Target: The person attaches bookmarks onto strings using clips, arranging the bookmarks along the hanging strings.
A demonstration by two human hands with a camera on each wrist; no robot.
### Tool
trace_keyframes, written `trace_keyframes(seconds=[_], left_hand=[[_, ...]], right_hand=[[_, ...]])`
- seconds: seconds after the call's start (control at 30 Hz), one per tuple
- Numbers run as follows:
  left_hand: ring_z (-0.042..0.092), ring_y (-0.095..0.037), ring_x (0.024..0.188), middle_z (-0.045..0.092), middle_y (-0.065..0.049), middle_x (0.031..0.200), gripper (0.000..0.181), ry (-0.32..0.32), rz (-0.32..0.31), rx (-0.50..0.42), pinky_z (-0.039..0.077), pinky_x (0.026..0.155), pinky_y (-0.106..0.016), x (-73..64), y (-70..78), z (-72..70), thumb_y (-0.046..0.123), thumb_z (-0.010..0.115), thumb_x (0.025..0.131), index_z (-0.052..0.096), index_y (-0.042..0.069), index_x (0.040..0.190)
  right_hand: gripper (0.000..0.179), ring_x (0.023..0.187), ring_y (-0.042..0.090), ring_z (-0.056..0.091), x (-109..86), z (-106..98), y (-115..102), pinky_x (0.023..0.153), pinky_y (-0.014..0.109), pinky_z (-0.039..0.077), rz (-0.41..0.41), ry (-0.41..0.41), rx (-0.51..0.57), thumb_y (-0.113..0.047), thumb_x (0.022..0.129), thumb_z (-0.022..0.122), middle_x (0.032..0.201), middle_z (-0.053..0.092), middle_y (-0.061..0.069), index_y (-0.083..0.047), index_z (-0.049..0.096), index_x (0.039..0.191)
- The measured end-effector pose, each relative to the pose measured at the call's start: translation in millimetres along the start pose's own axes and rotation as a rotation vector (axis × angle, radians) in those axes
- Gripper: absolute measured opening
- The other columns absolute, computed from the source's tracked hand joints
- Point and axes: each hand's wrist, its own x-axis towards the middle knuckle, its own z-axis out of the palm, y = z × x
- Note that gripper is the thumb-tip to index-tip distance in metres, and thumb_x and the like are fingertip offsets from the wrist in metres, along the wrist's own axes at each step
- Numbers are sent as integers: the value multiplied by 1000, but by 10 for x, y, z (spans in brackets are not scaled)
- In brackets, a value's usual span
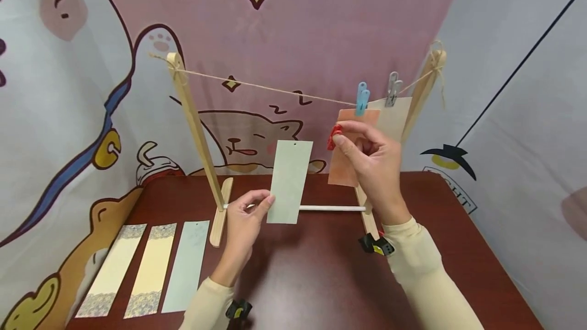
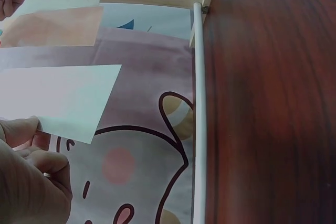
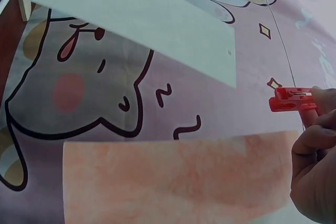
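Note:
My left hand (image 1: 245, 218) pinches the lower left edge of a pale green paper card (image 1: 290, 182) with a small hole at its top, held up below the string. Between thumb and forefinger my right hand (image 1: 376, 162) grips a red clothespin (image 3: 291, 99), to the right of that card. Behind the right hand an orange card (image 1: 344, 167) hangs from the twine (image 1: 266, 87) by a blue clothespin (image 1: 362, 98). Farther right, a grey clothespin (image 1: 393, 89) holds a cream card (image 1: 398, 116), partly covered by the orange one.
The twine runs between two wooden posts (image 1: 194, 126), joined low down by a white rod (image 1: 332, 208). On the brown table (image 1: 312, 279) at left lie two lace-patterned cards (image 1: 151, 269) and a pale blue-green card (image 1: 187, 266). A printed cloth (image 1: 321, 29) stands behind.

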Motion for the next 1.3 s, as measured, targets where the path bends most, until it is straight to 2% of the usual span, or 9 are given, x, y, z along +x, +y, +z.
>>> trace_keyframes(seconds=[0.07,0.5,0.6,0.8,1.03,1.13,1.3], left_hand=[[63,-13,77,77,-13,95,8,-7,17,-12,48,66,-22,41,9,33,1,83,96,81,-4,102],[64,-19,85,78,-11,97,11,-24,58,-31,51,72,-24,201,79,166,6,84,97,82,-2,103],[64,-18,85,78,-11,97,11,-32,72,-40,51,72,-24,226,93,208,7,85,97,82,-1,103],[61,-13,81,78,-8,94,11,-29,103,-69,47,69,-22,279,106,297,4,84,96,81,-3,103],[56,-11,75,75,-2,89,14,-26,127,-98,44,64,-22,342,116,381,6,85,96,81,-4,104],[54,-12,73,75,-3,88,14,-26,137,-104,43,64,-22,360,121,402,8,85,97,81,-3,105],[53,-11,72,75,-4,88,14,-24,146,-123,42,62,-22,393,112,433,8,85,97,81,-3,104]], right_hand=[[21,56,13,39,39,33,5,51,25,27,-12,2,21,0,96,83,96,77,6,-3,83,117],[20,58,10,45,243,169,-110,53,22,30,-53,45,107,10,94,80,95,79,2,7,80,114],[19,59,9,53,300,178,-149,54,20,35,-62,51,137,9,94,80,95,80,5,9,79,113],[20,60,17,61,392,182,-195,54,19,40,-117,38,94,3,96,82,97,79,12,9,78,114],[19,56,15,60,470,200,-234,55,19,44,-115,55,102,0,96,83,96,79,9,7,80,113],[17,51,11,51,514,204,-256,51,19,39,-129,61,120,3,96,82,95,79,5,7,80,112],[18,49,11,41,577,216,-282,49,21,32,-154,61,104,1,97,82,98,79,8,5,81,114]])
